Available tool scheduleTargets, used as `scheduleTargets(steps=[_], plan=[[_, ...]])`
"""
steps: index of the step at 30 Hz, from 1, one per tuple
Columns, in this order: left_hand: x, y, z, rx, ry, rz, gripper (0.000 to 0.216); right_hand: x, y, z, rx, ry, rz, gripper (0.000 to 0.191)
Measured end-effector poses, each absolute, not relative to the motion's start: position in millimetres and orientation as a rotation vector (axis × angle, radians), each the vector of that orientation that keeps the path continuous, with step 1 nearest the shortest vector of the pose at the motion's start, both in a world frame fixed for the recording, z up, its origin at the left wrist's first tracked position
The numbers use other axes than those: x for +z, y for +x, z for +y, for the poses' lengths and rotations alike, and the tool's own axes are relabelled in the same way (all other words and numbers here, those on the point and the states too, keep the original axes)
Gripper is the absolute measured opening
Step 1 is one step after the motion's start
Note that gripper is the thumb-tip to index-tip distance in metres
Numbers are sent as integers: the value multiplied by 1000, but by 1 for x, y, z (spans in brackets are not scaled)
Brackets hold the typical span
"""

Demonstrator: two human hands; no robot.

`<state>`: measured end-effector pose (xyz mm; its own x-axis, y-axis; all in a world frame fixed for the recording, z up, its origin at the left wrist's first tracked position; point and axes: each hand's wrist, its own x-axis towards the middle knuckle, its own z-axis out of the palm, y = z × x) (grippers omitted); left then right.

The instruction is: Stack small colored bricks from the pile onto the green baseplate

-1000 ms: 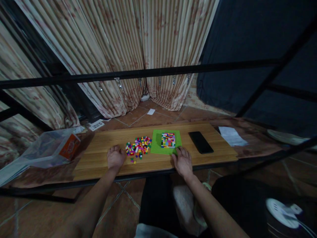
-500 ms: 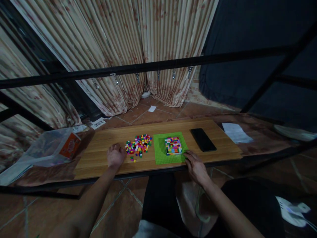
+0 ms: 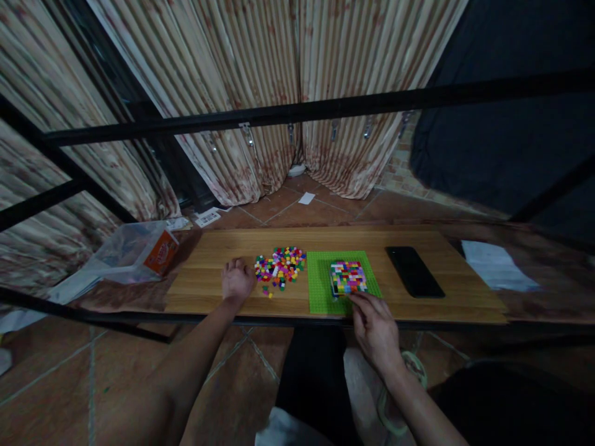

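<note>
A square block of multicoloured toy building bricks (image 3: pixel 349 277) sits on a green studded baseplate (image 3: pixel 320 300). At the block's near edge is my right hand (image 3: pixel 375 325), thumb and fingers drawn together. Its fingertips touch or nearly touch the bricks, and anything pinched between them is too small to make out. My left hand (image 3: pixel 237 280) rests palm down on the wooden board, its fingers bent a little and slightly apart, with nothing visible in it. Just right of that hand lies a loose pile of small coloured bricks (image 3: pixel 288 263), a few strays at its near side.
A black phone (image 3: pixel 415 271) lies on the wooden board (image 3: pixel 204 254) right of the baseplate. Left of the board stands a clear plastic box (image 3: pixel 127 248) with an orange label. White paper (image 3: pixel 497 265) lies at the right. A black metal bar (image 3: pixel 325 111) crosses beyond the board.
My right hand has moved from the baseplate's right edge to the near edge of the brick block. The left hand stays beside the pile. The camera view has shifted left.
</note>
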<state>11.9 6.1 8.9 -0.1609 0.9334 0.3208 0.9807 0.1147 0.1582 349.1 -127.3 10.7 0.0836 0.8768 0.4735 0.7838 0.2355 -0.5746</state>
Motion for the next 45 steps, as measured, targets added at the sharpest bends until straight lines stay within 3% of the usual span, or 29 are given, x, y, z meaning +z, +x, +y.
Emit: scheduleTargets(steps=[8,22,35,45], plan=[[10,15,5,-546,-1904,-2268,36,38,255,-74,473,-1365,-1947,28],[8,12,7,-589,-1922,-2268,37,27,195,-28,456,-1686,-1938,16],[7,7,11,-534,-1952,-2207,41,42,276,-95,792,-1347,-1290,19],[6,5,14,-556,-1991,-2192,44,25,370,-91,554,-1563,-1041,32]])
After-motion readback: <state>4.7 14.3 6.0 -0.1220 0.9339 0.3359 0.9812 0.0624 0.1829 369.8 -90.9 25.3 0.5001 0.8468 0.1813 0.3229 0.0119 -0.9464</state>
